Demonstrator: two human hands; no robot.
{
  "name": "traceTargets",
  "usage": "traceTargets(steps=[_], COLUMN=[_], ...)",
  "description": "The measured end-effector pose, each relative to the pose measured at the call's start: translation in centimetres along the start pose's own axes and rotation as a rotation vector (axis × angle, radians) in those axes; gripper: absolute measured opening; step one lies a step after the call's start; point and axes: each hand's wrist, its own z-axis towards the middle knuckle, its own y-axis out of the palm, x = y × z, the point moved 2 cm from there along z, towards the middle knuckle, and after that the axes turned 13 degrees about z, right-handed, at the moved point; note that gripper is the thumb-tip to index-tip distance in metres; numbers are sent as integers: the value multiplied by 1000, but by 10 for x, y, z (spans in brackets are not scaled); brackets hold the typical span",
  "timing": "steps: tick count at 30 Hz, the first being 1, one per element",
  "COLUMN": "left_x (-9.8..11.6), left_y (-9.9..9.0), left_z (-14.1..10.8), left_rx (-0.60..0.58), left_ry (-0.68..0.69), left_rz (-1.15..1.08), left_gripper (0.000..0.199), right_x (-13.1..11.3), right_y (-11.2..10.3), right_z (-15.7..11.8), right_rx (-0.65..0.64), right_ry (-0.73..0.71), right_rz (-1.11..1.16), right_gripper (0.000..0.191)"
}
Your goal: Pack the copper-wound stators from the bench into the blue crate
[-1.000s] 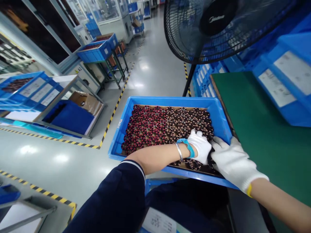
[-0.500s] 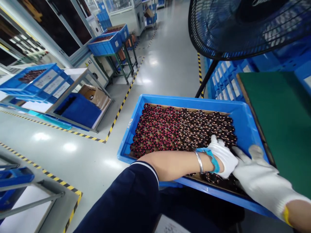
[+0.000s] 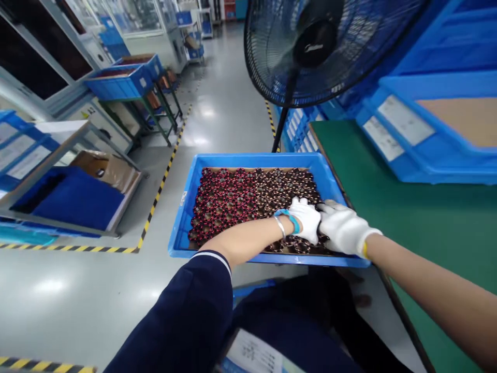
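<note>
In a blue plastic tub (image 3: 180,223) lie rows of small wound ring parts, like motor stators; those on the left have red windings (image 3: 229,202), those on the right copper-brown ones (image 3: 272,189). My left hand (image 3: 306,220), in a white glove with a teal band and a silver bangle at the wrist, rests on the copper-brown parts with its fingers laid over them. Beside it my right hand (image 3: 344,228), also white-gloved, has its fingers curled at the tub's right end. A dark piece shows at those fingertips, too hidden to identify.
A black standing fan (image 3: 287,83) rises behind the tub. To the right is a green-topped table (image 3: 419,223) bearing a labelled blue bin (image 3: 435,160). Carts and blue crates (image 3: 120,85) line the left, past yellow-black floor tape (image 3: 155,202).
My view has swung right and the tub appears farther off, showing more of the green table. My right hand's fingers, previously spread, are now curled near the left hand.
</note>
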Motion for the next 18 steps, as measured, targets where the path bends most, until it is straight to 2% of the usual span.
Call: traceTargets(steps=[4,7,10,13,15,16,18], left_x=[1,-4,-8,1,19,33,67], left_y=[-15,-34,-62,-96,-117,-126,-140], left_z=[-11,-23,-36,-40,-33,-25,-4], left_rx=[113,148,165,216,277,310,354], left_ry=[-28,-45,-80,-80,-26,16,143], left_rz=[145,235,334,381,382,381,365], left_gripper=[69,69,67,64,62,60,52], right_x=[5,8,12,27,48,63,96], right_y=[-7,-20,-45,-64,-60,-51,-19], right_z=[-10,-14,-21,-42,-68,-83,-119], right_rx=[81,147,236,339,423,465,533], right_ry=[-26,-51,-68,-64,-45,-28,14], right_rz=[34,50,45,33,42,58,116], right_gripper=[38,34,32,28,26,25,28])
